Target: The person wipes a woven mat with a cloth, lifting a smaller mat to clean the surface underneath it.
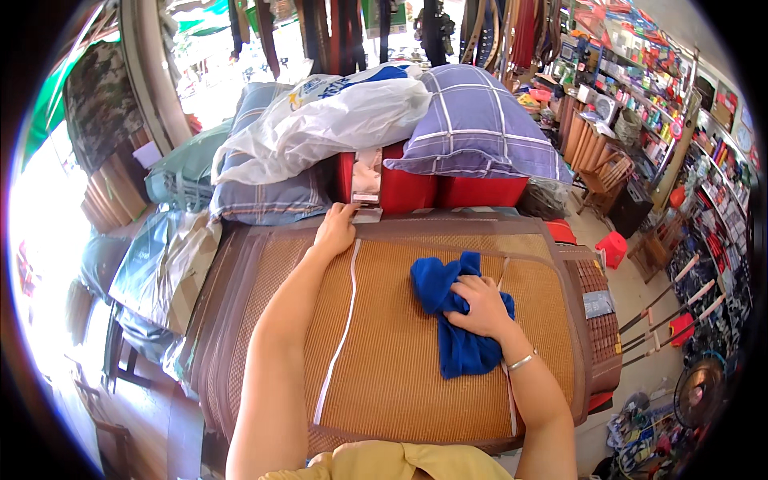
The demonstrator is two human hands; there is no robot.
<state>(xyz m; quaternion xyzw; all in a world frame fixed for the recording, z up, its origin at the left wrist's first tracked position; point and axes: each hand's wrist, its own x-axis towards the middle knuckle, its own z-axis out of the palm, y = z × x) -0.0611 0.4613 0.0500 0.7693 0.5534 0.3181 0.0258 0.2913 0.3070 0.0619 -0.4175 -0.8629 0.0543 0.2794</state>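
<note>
At the bottom of the frame, the person's yellow shirt point(392, 462) shows, and both bare arms reach up from there. The right hand point(478, 306) sits right of the middle, with a thin silver bracelet point(522, 362) on its wrist. Its grip is curled and pressed down on a blue cloth point(456, 320), bunching it up. The cloth lies on a brown woven mat point(384, 352) that fills the middle of the frame. A thin white strap point(340, 344) runs along the mat, just left of the cloth. Higher up, the left hand point(336, 228) rests at the far edge of the mat, fingers close together and lying flat, holding nothing. Just past it stand red boxes point(448, 192). On top of them lie a blue checked pillow point(480, 124) and a white plastic bag point(320, 124). Shop shelves point(680, 104) full of small goods fill the upper right.
</note>
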